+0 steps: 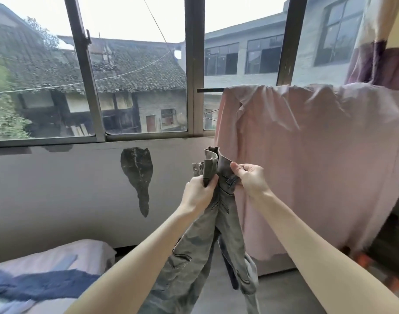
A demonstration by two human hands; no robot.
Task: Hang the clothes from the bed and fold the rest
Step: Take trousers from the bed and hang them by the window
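L hand (199,189) is gripping the waistband of the faded grey-green denim trousers (219,214), fingers curled round a bunched fold w/ thumb pressing on top. R hand (250,177) is pinching the opposite side of the same waistband, thumb and forefinger closing on the cloth near a belt loop, other fingers curled behind. Both arms are reaching forward, hands close together, nearly touching across the fly. Waistband top edge is standing up between the hands; the two legs are hanging down between the forearms, lower ends running out of the bottom of the view, so can't tell if they're touching the floor.

Just right of the trousers, a large pale pink sheet (307,166) is draping over a dark horizontal rail (211,89), its left edge sitting right behind the R hand and its hem falling close to the grey concrete floor (221,295). Left of the hands, open room is lying in front of the white wall w/ a dark patch of missing plaster (137,175). Bottom left, the bed w/ pale lilac cover (81,252) is carrying a dark blue fuzzy garment (51,286). Above, the dark-framed window (194,64) is running across the wall.
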